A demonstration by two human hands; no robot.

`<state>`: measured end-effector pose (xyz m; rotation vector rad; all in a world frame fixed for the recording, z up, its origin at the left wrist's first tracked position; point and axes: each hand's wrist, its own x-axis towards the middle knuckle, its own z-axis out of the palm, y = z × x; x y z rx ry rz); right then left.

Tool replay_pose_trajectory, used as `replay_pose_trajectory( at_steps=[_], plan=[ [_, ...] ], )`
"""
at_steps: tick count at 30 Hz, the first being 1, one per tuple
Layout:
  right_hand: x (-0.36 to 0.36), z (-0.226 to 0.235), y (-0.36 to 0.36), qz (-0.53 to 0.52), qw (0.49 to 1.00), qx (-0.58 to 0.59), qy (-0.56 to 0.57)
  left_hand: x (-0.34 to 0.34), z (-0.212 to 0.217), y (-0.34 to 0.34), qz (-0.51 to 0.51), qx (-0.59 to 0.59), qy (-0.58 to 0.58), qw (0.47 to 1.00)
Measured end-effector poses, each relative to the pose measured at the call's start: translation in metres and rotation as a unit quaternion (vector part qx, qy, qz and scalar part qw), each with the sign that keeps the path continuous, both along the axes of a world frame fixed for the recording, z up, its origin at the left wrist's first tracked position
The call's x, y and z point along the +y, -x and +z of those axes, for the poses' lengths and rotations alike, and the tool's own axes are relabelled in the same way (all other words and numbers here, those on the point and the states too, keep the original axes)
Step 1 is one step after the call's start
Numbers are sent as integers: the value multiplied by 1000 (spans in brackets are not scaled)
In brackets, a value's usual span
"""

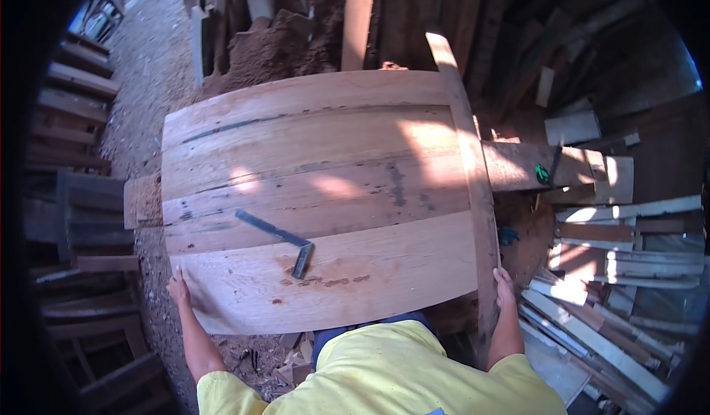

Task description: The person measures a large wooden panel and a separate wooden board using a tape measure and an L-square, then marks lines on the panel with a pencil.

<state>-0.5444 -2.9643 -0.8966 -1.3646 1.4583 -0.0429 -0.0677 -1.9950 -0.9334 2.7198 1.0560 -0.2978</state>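
Note:
A wide wooden panel (333, 141) of several joined boards lies in front of me. My left hand (178, 288) grips its left edge near the close corner, the fingers partly hidden at the edge. Along the panel's right end runs a long wooden batten (473, 167), which sticks out past the far edge. My right hand (504, 286) is closed on the batten's near part, fingers at its outer side. A dark try square (270, 228) rests on the panel's near left half, by some brown stains.
Beyond the right end, a green tape measure (542, 173) sits on a thick beam (510, 165). Timber strips (592, 326) are piled at right. A wooden post (359, 19) and a sawdust heap (277, 49) stand at the far side. Stacked boards (81, 119) line the left.

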Motion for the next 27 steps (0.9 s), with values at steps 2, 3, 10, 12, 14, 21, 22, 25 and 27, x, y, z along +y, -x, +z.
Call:
replay_pose_trajectory(
  at_steps=[2,3,10,12,14,21,22,25,27],
  plan=[
    [7,-1,-2,-19,1000,-18,10,-17,0,-12,0,-37,-40,999],
    [7,0,-2,-19,1000,-20,10,-35,-5,-14,4,-70,-91,993],
    [14,-7,-1,-1,996,-16,82,-305,15,-92,-352,-301,-25,886],
    [18,-11,-4,2,996,-7,89,-407,21,-100,-437,-300,64,845],
    [22,6,-11,-10,997,-4,81,-521,34,-90,-526,-246,100,808],
    [27,-14,-2,-16,988,36,147,-798,-13,-61,-711,-168,207,651],
    [26,-6,-6,-14,989,48,140,-828,-21,-62,-716,-168,204,646],
    [24,12,-9,50,975,133,173,-901,-46,-69,-695,-184,134,682],
    [30,0,3,69,965,175,183,-942,-52,-74,-652,-236,120,711]
  ],
)
